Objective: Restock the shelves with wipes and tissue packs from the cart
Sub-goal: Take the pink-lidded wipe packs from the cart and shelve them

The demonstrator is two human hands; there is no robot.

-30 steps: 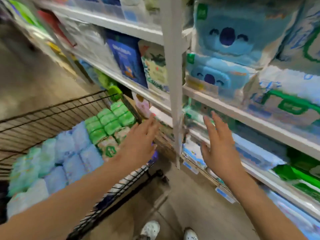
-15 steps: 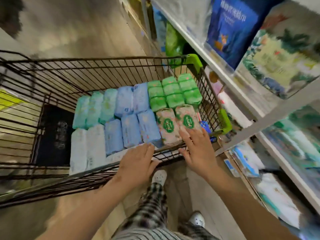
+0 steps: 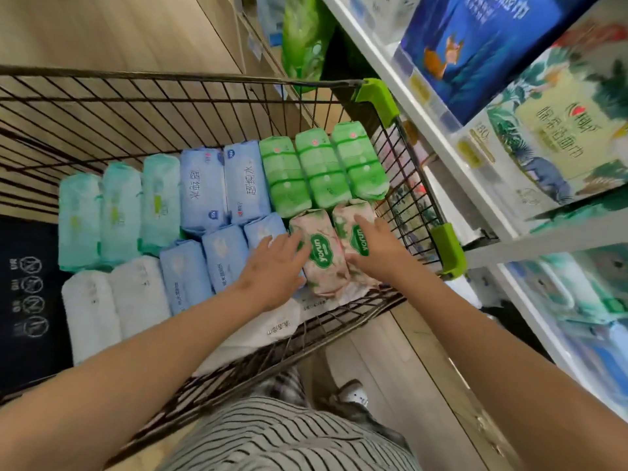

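The wire cart (image 3: pixel 176 107) holds rows of wipe packs: teal (image 3: pixel 119 212), blue (image 3: pixel 224 185), bright green (image 3: pixel 323 164), white (image 3: pixel 112 300) and two pink floral packs with green logos. My left hand (image 3: pixel 272 270) lies with straight fingers against the left side of the nearer pink pack (image 3: pixel 319 256). My right hand (image 3: pixel 377 246) rests on top of the other pink pack (image 3: pixel 346 215), fingers extended over it. Neither pack is lifted; both still lie in the cart's near right corner.
White shelves (image 3: pixel 438 130) run along the right, stocked with tissue packs: a dark blue one (image 3: pixel 475 45) and a leafy one (image 3: pixel 560 130). Green corner guards (image 3: pixel 377 96) mark the cart's right side. Wooden floor lies beyond; my shoes stand below.
My view swung from the shelves down to the cart. Both hands moved from the shelf to the cart's near edge, then forward onto the two pink packs.
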